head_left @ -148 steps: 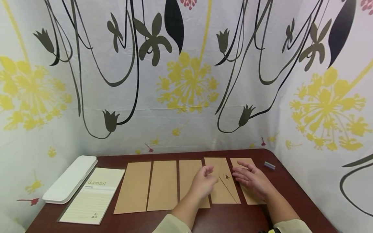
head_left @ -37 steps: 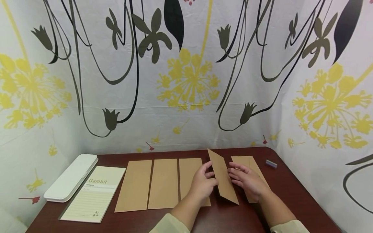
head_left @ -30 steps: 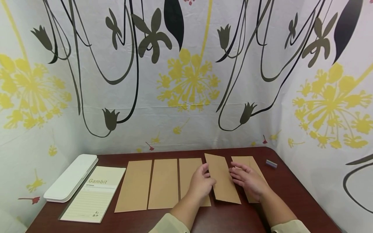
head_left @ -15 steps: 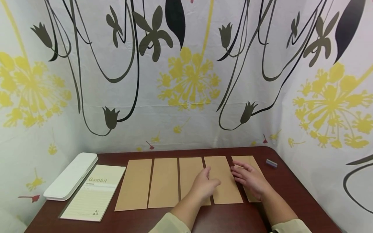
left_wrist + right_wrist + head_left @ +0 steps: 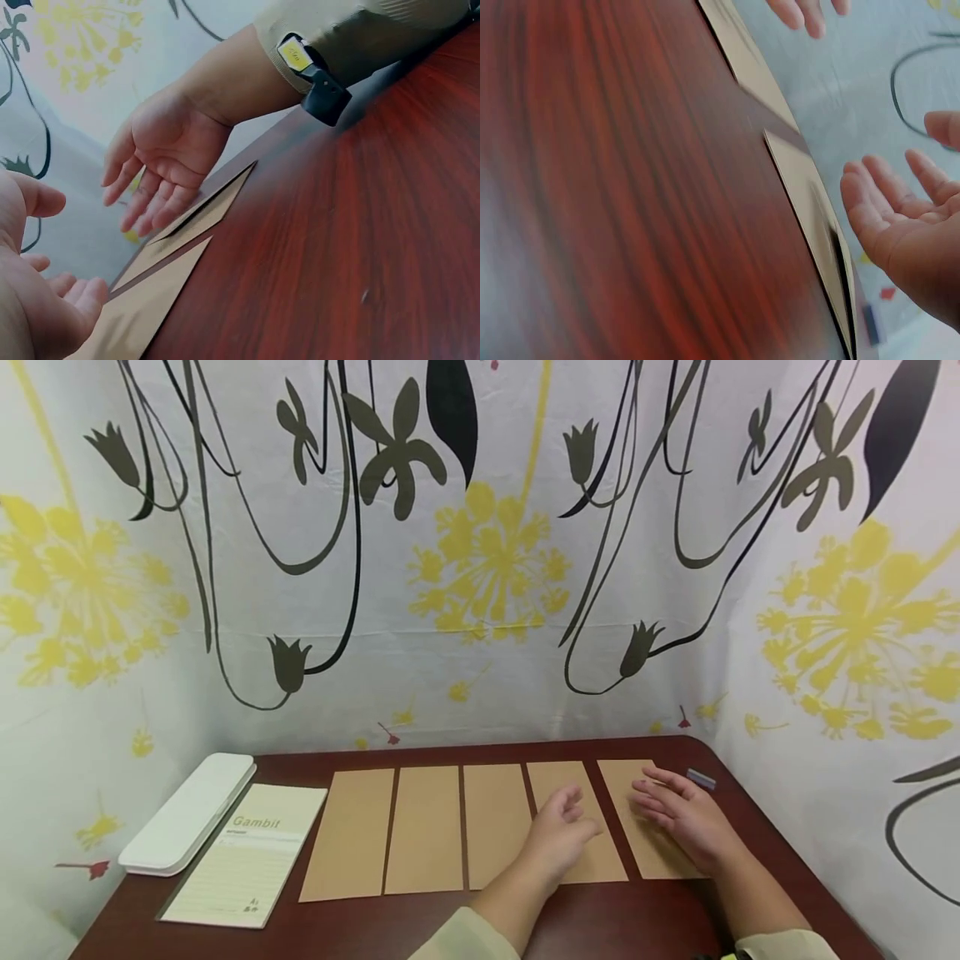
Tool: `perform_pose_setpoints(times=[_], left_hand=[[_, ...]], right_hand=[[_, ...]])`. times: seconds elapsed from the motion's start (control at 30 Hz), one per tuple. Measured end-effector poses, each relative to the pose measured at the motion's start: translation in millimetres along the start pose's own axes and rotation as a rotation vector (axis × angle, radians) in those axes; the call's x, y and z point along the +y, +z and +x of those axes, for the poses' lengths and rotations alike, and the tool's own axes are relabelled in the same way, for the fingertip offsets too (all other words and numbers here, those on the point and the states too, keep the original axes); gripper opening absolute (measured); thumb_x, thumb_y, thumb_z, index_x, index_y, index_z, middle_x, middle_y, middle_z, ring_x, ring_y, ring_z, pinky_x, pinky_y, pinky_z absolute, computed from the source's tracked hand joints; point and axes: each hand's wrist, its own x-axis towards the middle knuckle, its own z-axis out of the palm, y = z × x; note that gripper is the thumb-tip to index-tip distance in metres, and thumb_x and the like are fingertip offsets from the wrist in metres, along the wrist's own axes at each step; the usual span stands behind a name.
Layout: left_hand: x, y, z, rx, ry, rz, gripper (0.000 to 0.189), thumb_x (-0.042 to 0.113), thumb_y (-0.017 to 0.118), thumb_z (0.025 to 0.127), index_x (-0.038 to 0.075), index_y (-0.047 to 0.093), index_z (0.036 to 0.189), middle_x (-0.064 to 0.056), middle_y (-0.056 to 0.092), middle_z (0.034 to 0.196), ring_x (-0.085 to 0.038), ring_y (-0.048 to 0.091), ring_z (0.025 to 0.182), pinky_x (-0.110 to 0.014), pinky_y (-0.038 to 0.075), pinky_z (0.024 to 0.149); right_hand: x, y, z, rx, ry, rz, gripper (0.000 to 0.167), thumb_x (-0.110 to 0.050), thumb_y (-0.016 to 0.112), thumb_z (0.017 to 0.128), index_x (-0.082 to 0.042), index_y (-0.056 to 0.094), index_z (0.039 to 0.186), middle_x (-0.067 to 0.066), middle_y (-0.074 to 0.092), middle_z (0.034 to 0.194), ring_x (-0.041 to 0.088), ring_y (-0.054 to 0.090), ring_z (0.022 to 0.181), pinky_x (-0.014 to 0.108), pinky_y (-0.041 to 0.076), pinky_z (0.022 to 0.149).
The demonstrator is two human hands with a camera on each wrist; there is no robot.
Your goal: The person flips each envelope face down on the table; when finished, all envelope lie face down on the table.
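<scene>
Several brown paper envelopes lie flat in a row in the head view. My left hand (image 5: 558,837) hovers over the fourth envelope (image 5: 600,860), which shows its plain side, its fingers loosely bent around nothing. Above the rightmost envelope (image 5: 654,856) is my right hand (image 5: 686,814), palm turned inward and fingers spread. In the right wrist view this envelope's flap (image 5: 840,255) stands slightly raised along a dark gap. Further left lie the first envelope (image 5: 352,835), the second envelope (image 5: 425,827) and the third envelope (image 5: 495,810), all plain side up.
To the left of the row are a cream notebook (image 5: 240,860) marked "Gambit" and a white case (image 5: 187,818). A small grey-blue stick-like piece (image 5: 701,778) sits at the back right of the dark red table (image 5: 330,935). Printed cloth (image 5: 495,693) hangs behind.
The fourth envelope, earlier flap side up, was tilted up in my left hand, turned over and laid down. Both hands have since moved right, away from their places around it.
</scene>
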Motion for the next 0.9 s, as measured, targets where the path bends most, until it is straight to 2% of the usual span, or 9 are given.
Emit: perform_pose_setpoints(times=[0.17, 0.43, 0.57, 0.7, 0.8, 0.9], left_hand=[[-6.6, 17.6, 1.6, -0.025, -0.002, -0.050, 0.069, 0.014, 0.079, 0.090, 0.016, 0.054, 0.155, -0.007, 0.057, 0.159, -0.035, 0.053, 0.149, -0.059, 0.046, 0.122], [-11.1, 43.5, 10.9, -0.034, -0.022, -0.046, 0.071, 0.011, 0.077, 0.089, 0.012, 0.053, 0.156, -0.016, 0.056, 0.159, -0.039, 0.055, 0.147, -0.057, 0.046, 0.122], [-9.6, 52.9, 12.9, -0.046, -0.040, -0.039, 0.070, 0.012, 0.078, 0.089, 0.012, 0.053, 0.155, -0.019, 0.055, 0.159, -0.040, 0.053, 0.148, -0.056, 0.047, 0.120], [-8.8, 56.4, 12.7, -0.049, -0.047, -0.020, 0.069, 0.012, 0.078, 0.089, 0.012, 0.054, 0.154, -0.019, 0.053, 0.161, -0.041, 0.052, 0.148, -0.056, 0.048, 0.120], [-8.7, 56.6, 12.0, -0.055, -0.046, -0.010, 0.068, 0.013, 0.078, 0.089, 0.013, 0.055, 0.153, -0.018, 0.053, 0.161, -0.041, 0.052, 0.149, -0.056, 0.048, 0.120], [-9.1, 56.3, 10.6, -0.066, -0.051, -0.016, 0.068, 0.013, 0.079, 0.090, 0.014, 0.054, 0.153, -0.017, 0.052, 0.162, -0.041, 0.051, 0.149, -0.055, 0.049, 0.119]], right_hand=[[4, -21, -6.8, 0.039, -0.025, -0.022, 0.048, -0.030, 0.059, 0.112, -0.009, 0.045, 0.152, -0.019, 0.076, 0.118, 0.007, 0.075, 0.116, 0.024, 0.062, 0.097], [7, -55, -10.6, 0.054, -0.036, -0.085, 0.050, -0.031, 0.057, 0.112, -0.010, 0.042, 0.155, -0.023, 0.075, 0.117, 0.005, 0.074, 0.115, 0.024, 0.062, 0.095], [6, -69, -8.4, 0.059, -0.034, -0.067, 0.040, -0.032, 0.057, 0.112, -0.018, 0.048, 0.149, -0.024, 0.075, 0.116, 0.003, 0.075, 0.112, 0.022, 0.062, 0.094], [8, -76, -7.8, 0.016, -0.021, -0.033, 0.030, -0.030, 0.054, 0.113, -0.026, 0.052, 0.143, -0.023, 0.074, 0.118, 0.004, 0.074, 0.114, 0.022, 0.062, 0.096], [10, -76, -8.6, -0.006, -0.008, -0.014, 0.034, -0.028, 0.052, 0.114, -0.022, 0.049, 0.147, -0.021, 0.073, 0.119, 0.004, 0.073, 0.116, 0.022, 0.061, 0.098], [12, -73, -9.0, -0.007, -0.002, -0.034, 0.051, -0.029, 0.052, 0.114, -0.010, 0.036, 0.159, -0.021, 0.071, 0.121, 0.004, 0.072, 0.118, 0.023, 0.060, 0.099]])
